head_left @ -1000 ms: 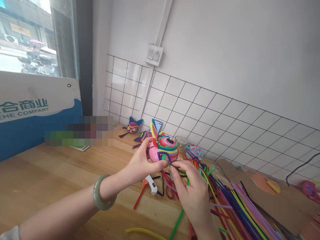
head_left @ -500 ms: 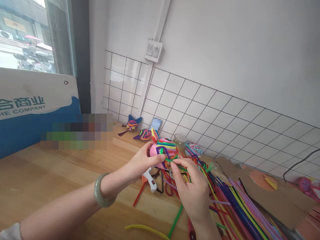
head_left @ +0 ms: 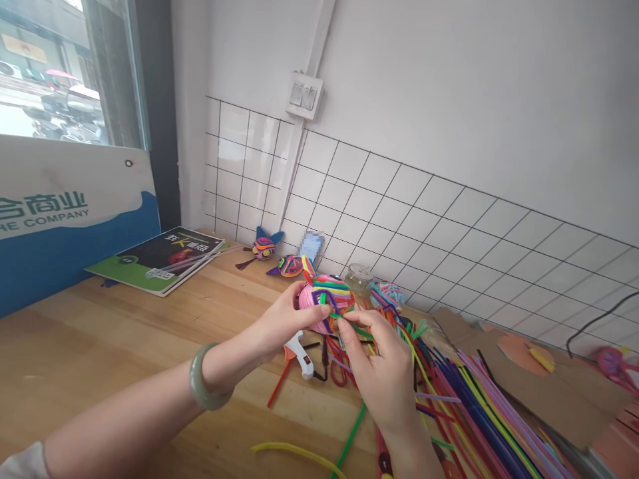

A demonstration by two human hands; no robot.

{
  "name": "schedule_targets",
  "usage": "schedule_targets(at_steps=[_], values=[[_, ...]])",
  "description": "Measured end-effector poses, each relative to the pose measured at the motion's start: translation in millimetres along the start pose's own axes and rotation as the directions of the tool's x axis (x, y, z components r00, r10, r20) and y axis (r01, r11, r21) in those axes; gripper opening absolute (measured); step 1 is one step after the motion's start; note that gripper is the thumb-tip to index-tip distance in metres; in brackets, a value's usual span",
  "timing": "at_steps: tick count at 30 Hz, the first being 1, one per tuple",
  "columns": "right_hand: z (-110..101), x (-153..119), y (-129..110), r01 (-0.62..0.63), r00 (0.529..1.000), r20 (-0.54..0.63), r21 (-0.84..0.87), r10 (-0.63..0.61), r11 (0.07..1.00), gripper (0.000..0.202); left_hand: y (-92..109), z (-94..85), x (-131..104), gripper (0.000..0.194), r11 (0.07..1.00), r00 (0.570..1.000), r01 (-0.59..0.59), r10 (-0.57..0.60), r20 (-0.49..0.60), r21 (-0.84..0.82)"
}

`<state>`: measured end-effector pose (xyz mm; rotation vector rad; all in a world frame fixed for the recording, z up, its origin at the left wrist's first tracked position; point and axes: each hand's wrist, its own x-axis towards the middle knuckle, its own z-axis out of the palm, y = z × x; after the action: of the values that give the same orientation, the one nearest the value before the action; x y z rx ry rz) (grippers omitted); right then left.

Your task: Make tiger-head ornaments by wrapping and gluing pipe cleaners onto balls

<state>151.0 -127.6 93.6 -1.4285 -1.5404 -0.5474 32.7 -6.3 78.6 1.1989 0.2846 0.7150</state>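
A rounded craft piece covered in pink and rainbow-striped pipe cleaners [head_left: 330,285] is held above the table by my left hand [head_left: 294,313], whose thumb presses on its near side. My right hand [head_left: 377,352] pinches a green pipe cleaner [head_left: 358,328] between thumb and forefinger, against the front of the piece. The far side of the piece and most left fingers are hidden behind it. Below my hands lies a white and orange glue gun [head_left: 301,357] on the wooden table.
Many coloured pipe cleaners [head_left: 492,412] spread over the right side. Along the wall stand a blue-eared craft head [head_left: 264,246], another striped one [head_left: 289,266] and a glass jar [head_left: 359,276]. Cardboard [head_left: 559,399] lies at right, a magazine [head_left: 162,263] at left.
The green pipe cleaner at the right fingertips now looks straighter, no longer bent in a small curve. Both hands stay nearly in place; the view has shifted slightly.
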Motion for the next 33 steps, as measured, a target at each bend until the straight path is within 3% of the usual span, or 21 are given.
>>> schedule_targets(at_steps=[10,21,33], values=[[1.0,0.6,-3.1,-0.151,0.988,0.026,0.065,0.15,0.986,0.007,2.1,2.3,-0.6,0.07,0.999,1.0,0.017,-0.017,-0.005,0.032],[2.1,1.6,-4.0,-0.397,0.917,0.112,0.215,0.382,0.892,0.011,0.7,2.2,-1.5,0.067,0.993,0.999,0.023,-0.018,-0.047,0.114],[-3.3,5.0,-2.5,-0.415,0.909,0.126,0.222,0.396,0.882,0.015,1.3,-2.2,-1.3,0.056,0.996,0.993,0.092,-0.091,0.077,-0.016]])
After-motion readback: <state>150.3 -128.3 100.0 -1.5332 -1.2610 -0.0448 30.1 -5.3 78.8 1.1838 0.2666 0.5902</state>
